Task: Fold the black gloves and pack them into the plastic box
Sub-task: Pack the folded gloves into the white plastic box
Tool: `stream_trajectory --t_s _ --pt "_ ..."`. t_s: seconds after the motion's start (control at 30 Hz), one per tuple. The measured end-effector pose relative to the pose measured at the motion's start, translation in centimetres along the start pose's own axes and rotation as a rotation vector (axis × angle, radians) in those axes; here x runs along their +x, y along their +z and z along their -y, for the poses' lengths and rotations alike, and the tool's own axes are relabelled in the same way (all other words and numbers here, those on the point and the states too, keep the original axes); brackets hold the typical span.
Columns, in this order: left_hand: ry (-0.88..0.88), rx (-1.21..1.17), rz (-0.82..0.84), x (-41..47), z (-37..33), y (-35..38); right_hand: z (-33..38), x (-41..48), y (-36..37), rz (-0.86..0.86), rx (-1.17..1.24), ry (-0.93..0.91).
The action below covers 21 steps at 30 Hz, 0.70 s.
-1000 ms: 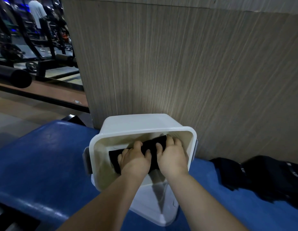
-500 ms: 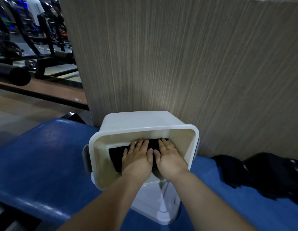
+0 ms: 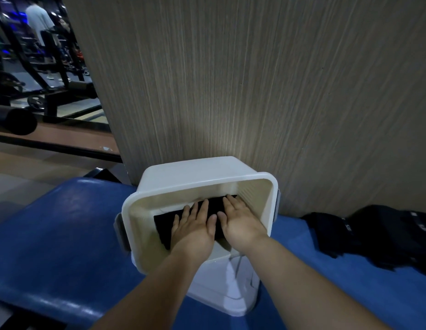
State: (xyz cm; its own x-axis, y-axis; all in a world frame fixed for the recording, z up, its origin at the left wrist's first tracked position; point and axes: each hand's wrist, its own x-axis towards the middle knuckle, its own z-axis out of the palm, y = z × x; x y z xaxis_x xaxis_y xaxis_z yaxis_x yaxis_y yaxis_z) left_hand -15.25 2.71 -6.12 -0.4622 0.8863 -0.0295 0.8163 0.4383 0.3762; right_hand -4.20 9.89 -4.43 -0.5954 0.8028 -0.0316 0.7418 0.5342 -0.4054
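A white plastic box [image 3: 197, 182] stands on the blue padded bench against the wood-grain wall. Inside it lies a folded black glove [image 3: 163, 225], flat on the bottom. Both my hands are inside the box and press down on the glove with straight, spread fingers. My left hand [image 3: 195, 225] covers its middle. My right hand [image 3: 239, 219] lies beside it, on the glove's right part. Only the glove's left end and far edge show past my hands.
A pile of more black gloves [image 3: 378, 234] lies on the blue bench [image 3: 54, 239] to the right of the box. The wood-grain wall [image 3: 254, 86] rises directly behind. Gym machines and a person [image 3: 40, 22] stand far off at the upper left.
One second ago my fingers were curled over the glove's far edge. They have since straightened, and both palms now press it flat in the box.
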Motion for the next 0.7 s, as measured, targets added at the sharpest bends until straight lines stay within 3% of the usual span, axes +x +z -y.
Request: stream_trajectory --t_s 0.33,0.57,0.7 --pt "-0.002 -0.034 -0.083 -2.2 -0.5 -1.8 1.8 -2.1 -2.1 -0.230 -0.120 -0.070" --pt "0.059 -0.144 -0.280 -5.1 -2.1 -2.0 0.6 -7.1 -3.6 -0.324 -0.034 -0.132" --pt "0.092 -0.214 -0.383 -7.2 -4.5 -0.3 -2.3 -11.1 -3.8 -0.339 -0.018 -0.071"
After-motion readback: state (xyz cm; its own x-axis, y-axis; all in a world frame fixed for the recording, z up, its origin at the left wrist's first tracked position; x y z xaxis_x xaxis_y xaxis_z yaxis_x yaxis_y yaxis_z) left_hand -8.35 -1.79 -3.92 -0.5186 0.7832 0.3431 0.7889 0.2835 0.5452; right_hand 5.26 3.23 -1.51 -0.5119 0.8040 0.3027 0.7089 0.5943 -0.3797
